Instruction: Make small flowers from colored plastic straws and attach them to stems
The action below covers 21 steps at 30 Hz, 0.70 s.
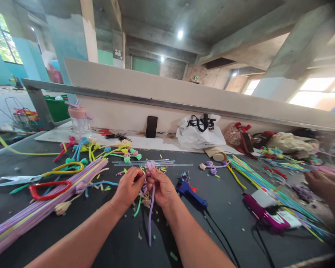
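Observation:
Low over the middle of the dark table, my right hand point(162, 185) is closed around a purple pipe cleaner flower point(150, 165). Its head shows above my fingertips and its stem point(151, 219) hangs down between my wrists. My left hand point(130, 185) comes in from the other side with thumb and fingers pinched near the flower; what they hold, if anything, is hidden. Beneath both hands lie short pipe cleaner pieces point(146, 201), partly covered. To the right of my right hand rests a blue hot glue gun point(192, 195) with its cord trailing toward me.
Purple pipe cleaners point(53, 203), yellow-handled scissors point(63, 169) and a red-handled tool point(50, 190) lie left. Clear glue sticks point(156, 162) lie behind my hands. At right are a magenta glue gun point(265, 214), more pipe cleaners point(265, 182) and another person's hand point(321, 186).

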Motion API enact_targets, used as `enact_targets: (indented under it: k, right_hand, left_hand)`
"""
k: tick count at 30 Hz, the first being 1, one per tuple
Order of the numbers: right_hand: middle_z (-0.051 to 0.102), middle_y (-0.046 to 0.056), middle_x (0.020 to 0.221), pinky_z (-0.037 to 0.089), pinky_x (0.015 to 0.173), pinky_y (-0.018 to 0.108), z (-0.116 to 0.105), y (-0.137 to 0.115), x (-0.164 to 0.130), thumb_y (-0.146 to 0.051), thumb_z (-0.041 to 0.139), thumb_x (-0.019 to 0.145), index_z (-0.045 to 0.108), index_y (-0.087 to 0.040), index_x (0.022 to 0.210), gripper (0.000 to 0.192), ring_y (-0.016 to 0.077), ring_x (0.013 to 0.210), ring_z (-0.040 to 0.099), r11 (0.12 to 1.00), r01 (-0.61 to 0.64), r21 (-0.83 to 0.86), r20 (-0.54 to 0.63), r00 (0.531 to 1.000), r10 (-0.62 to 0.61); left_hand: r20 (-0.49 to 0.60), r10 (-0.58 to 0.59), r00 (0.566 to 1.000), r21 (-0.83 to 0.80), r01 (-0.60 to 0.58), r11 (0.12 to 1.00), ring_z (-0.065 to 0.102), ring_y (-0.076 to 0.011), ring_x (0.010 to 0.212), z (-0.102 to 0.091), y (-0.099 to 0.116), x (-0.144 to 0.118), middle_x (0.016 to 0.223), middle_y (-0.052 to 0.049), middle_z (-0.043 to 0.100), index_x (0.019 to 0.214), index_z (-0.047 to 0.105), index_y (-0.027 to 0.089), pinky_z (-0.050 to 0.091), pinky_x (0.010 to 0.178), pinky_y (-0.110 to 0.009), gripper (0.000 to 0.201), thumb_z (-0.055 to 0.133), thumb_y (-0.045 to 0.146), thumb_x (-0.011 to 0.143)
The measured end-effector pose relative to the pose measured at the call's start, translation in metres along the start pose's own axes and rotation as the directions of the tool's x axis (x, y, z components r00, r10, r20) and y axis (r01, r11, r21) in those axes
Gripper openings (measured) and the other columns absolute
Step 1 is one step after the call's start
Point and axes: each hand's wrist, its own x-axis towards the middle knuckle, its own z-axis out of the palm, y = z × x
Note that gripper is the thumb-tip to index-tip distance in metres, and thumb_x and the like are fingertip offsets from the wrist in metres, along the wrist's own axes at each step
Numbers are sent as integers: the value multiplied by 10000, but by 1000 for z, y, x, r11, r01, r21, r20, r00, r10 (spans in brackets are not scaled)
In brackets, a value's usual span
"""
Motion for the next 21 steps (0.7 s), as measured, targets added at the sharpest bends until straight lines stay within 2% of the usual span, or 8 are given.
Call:
enact_targets:
  k: [8, 14, 21]
  right_hand:
    - [562, -35, 629, 418, 369, 120, 9, -2, -5, -178, 723, 630, 570, -129, 669, 166, 20, 428, 417, 1000, -5, 21, 11, 1000, 5]
    - [557, -41, 619, 422, 377, 125, 8, 0, -3, -185, 719, 635, 563, -134, 681, 170, 22, 425, 416, 999, -15, 41, 20, 1000, 14]
    - [520, -56, 550, 420, 378, 120, 4, 4, 1, -202, 719, 642, 570, -134, 689, 171, 27, 419, 416, 1000, -12, 29, 45, 999, 11]
  left_hand:
    - [35, -145, 989, -15, 146, 989, 498, -113, 557, 3, -3, 0, 594, 27, 546, 640, 551, 202, 388, 558, -214, 161, 499, 250, 785]
    - [82, -97, 992, -15, 99, 995, 499, -120, 606, 6, -6, 0, 626, 19, 532, 659, 517, 200, 388, 602, -220, 205, 432, 266, 834]
    - [87, -17, 996, 4, 17, 1000, 474, -105, 562, 4, -3, -1, 598, 19, 506, 589, 471, 191, 371, 563, -207, 280, 423, 284, 848]
